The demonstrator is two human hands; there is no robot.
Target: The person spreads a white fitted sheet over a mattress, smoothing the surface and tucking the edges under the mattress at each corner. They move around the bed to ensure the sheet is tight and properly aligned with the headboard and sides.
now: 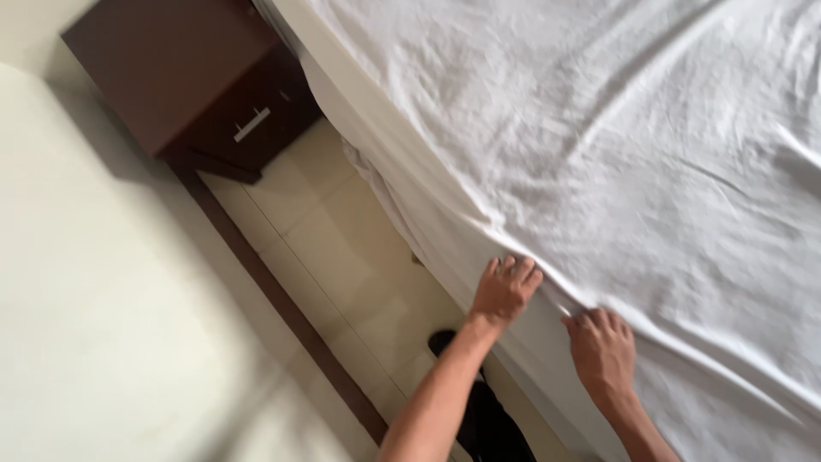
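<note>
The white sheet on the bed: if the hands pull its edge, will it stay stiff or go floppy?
Probably floppy: the white sheet shows wrinkles and bunches where the left hand and right hand press. It likely drags easily, seeming thin.

Your left hand (505,289) hides its fingertips in the white sheet (616,145), as does your right hand (603,346). The sheet runs off the top and right edges. At upper left, the dark nightstand (184,85) is cut by the top edge.
</note>
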